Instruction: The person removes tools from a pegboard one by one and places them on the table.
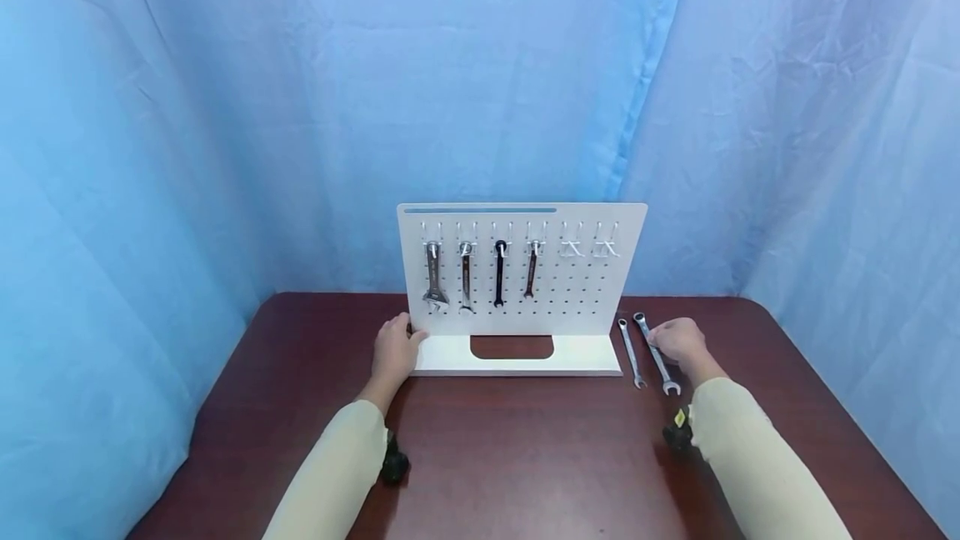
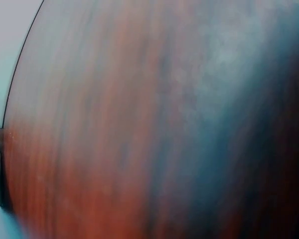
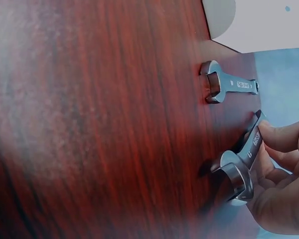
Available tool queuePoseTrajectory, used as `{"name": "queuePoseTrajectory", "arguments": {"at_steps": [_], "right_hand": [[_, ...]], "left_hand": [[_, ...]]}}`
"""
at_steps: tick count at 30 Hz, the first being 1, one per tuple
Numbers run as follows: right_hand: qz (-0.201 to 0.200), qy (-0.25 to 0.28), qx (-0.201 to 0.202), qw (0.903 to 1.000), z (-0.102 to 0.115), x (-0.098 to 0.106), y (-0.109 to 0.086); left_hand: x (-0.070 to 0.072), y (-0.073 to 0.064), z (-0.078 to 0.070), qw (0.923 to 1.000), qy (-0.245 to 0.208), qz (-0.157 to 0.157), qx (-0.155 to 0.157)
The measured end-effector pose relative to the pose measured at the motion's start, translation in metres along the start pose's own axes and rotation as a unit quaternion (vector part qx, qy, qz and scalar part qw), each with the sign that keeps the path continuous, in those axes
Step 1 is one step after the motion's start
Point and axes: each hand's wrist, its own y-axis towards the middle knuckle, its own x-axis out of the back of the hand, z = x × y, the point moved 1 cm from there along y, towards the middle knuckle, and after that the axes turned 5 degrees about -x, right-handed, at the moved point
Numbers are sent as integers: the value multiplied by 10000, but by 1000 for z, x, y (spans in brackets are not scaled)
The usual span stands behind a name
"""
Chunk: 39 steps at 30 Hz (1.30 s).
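Observation:
A white pegboard stand [image 1: 517,307] stands on the table, and my left hand [image 1: 393,350] grips its lower left edge, thumb at the front. My right hand [image 1: 677,342] pinches the shank of the larger combination wrench [image 1: 662,365] on the right; the right wrist view shows thumb and fingers on it, the open-end jaw [image 3: 234,174] toward the camera. Left of it lies a smaller combination wrench [image 1: 632,354] on the table. On the board hang an adjustable wrench [image 1: 433,277], a silver wrench [image 1: 466,277], a black wrench [image 1: 500,273] and a short wrench [image 1: 532,269].
Two hooks [image 1: 588,248] at the board's right carry no tool. The stand's base has a cut-out [image 1: 512,347]. Blue curtains [image 1: 450,90] surround the dark red wooden table [image 1: 525,457] at the back and sides.

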Motion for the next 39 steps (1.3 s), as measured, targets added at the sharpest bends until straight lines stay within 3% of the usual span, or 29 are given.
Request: {"name": "queuePoseTrajectory", "arguments": {"at_steps": [7,13,20,39], "right_hand": [[-90,-433,81,9990,6,4,1],[-99,-672,88,9976,23,-4,3],[-336,-1021,183,9940,30,-5,-3],[-733,-892,35,9933,15,-7,-14]], "left_hand": [[-2,3,-1,10000,-41,27,-67],[7,3,5,10000,17,-69,46],[11,3,6,10000,11,5,-31],[0,1,3,9999,43,92,3]]}}
